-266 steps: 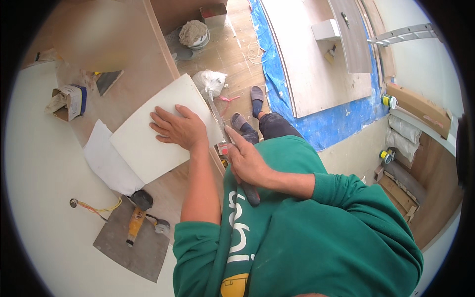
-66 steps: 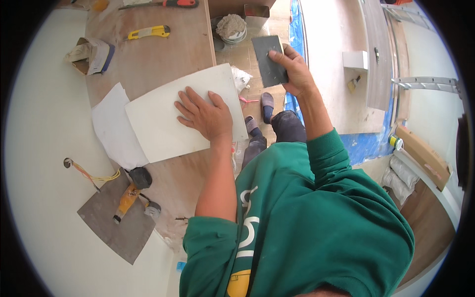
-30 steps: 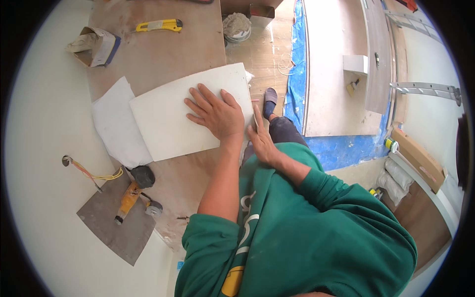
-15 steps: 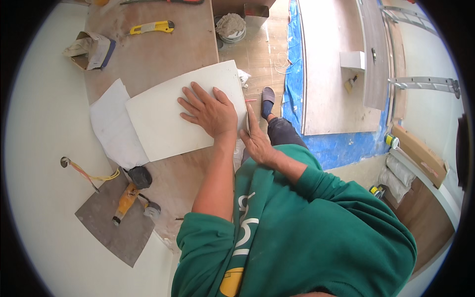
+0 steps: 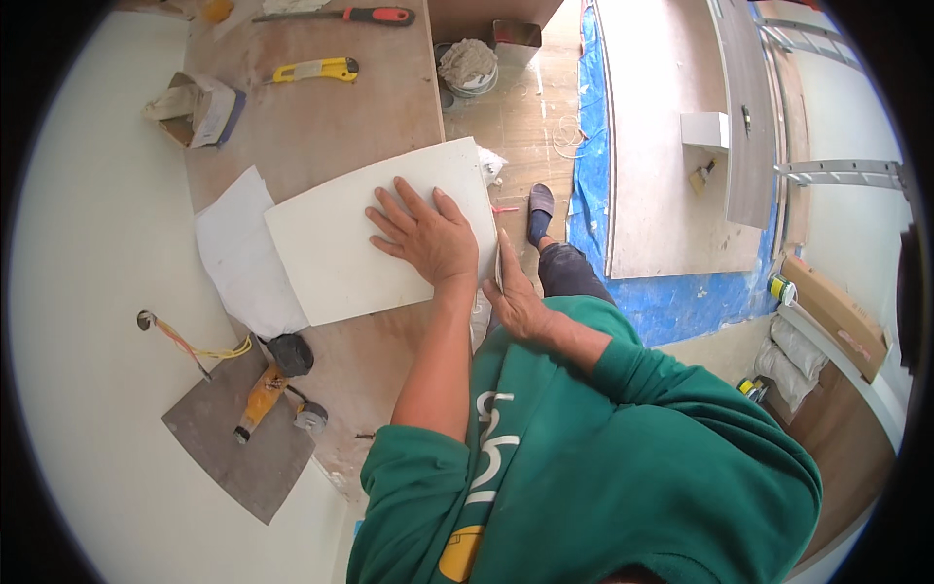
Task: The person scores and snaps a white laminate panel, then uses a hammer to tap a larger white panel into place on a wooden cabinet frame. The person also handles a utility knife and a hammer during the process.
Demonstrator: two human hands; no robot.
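A white rectangular board (image 5: 336, 258) lies on the wooden worktop. My left hand (image 5: 433, 238) rests flat on it with the fingers spread. Along the board's right edge, my right hand (image 5: 520, 302) is upright with its fingers together. A thin flat piece (image 5: 499, 268) shows between that palm and the edge; its kind is hard to make out. White sheet material (image 5: 243, 243) sticks out beyond the board's left end.
A yellow utility knife (image 5: 313, 70), a red-handled screwdriver (image 5: 379, 16) and an open box (image 5: 199, 112) lie on the worktop (image 5: 360, 117). An orange power tool (image 5: 261, 394) rests nearer me, by wall wires (image 5: 185, 341). A bucket (image 5: 470, 73) stands on the floor; ladders are at right.
The whole view has shifted slightly, so everything appears lower and farther right. My right hand has slid a little toward me along the board's edge; my left hand stays pressed flat.
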